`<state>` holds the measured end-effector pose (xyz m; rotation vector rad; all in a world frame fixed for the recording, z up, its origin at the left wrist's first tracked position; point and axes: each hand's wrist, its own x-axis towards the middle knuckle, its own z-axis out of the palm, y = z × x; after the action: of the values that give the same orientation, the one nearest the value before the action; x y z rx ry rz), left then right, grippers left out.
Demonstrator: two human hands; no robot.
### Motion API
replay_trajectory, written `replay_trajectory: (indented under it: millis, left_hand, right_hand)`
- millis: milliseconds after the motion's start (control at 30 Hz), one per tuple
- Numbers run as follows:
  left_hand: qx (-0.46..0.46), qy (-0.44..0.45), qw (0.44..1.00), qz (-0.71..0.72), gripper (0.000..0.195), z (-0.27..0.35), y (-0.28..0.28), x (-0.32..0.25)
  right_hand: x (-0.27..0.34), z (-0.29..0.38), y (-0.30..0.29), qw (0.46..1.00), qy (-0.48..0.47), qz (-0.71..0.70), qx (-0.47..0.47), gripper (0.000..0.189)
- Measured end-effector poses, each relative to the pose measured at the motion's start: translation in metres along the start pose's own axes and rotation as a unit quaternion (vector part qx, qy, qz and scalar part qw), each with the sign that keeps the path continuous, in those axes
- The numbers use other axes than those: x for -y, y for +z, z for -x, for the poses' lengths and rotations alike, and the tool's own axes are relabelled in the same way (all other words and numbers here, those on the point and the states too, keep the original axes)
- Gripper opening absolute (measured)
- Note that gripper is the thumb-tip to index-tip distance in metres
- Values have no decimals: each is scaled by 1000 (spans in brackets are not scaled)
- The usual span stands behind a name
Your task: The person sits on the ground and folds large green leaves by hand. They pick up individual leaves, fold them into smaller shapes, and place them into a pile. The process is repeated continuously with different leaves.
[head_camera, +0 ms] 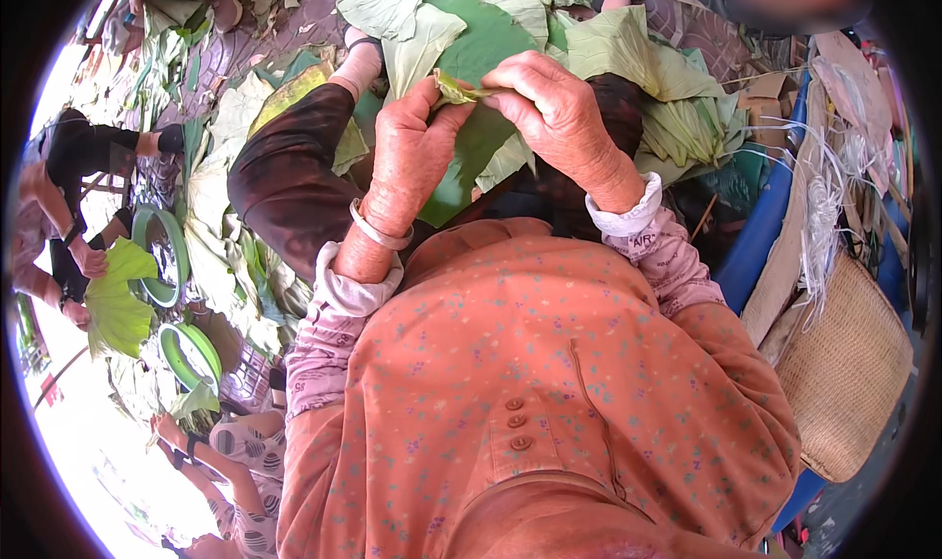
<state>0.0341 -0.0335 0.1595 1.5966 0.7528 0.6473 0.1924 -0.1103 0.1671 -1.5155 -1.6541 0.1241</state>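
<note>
Between my two hands, above my lap, is a small twisted strip of yellow-green leaf (456, 91). My left hand (416, 132) pinches its wider, crumpled end between thumb and fingers. The narrow end sits in the fingertips of my right hand (552, 113). Below them a large green lotus leaf (478, 40) spreads over my lap, its lower part reaching toward my waist. Paler, drier leaves (386, 3) overlap it at the far side. To the right lies a folded bundle of pale green leaves (684, 136).
Dry leaves (221, 191) cover the brick paving on the left. Co-workers sit there; one person's hands hold a yellow-green leaf (121, 298) near two green plastic basins (162, 257). At right are a blue tube (762, 213), white plastic strings (820, 228), a cardboard box (765, 106) and a woven mat (846, 367).
</note>
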Motion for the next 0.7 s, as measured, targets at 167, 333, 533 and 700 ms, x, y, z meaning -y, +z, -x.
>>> replay_trajectory:
  millis: [167,333,533,700]
  left_hand:
    - [39,-14,999,31,16,-3,-4,-2]
    - [63,-46,993,90,16,-2,-2,-3]
    - [150,-81,985,7,16,-6,-7,-4]
    - [263,-105,957,67,21,-11,-14,4]
  right_hand:
    - [-1,2,0,1000,9,20,20,14]
    - [-4,0,-11,992,51,-71,96,9]
    - [-5,-9,-29,973,92,-154,143,29]
    - [-7,-32,-33,953,-214,13,214,37]
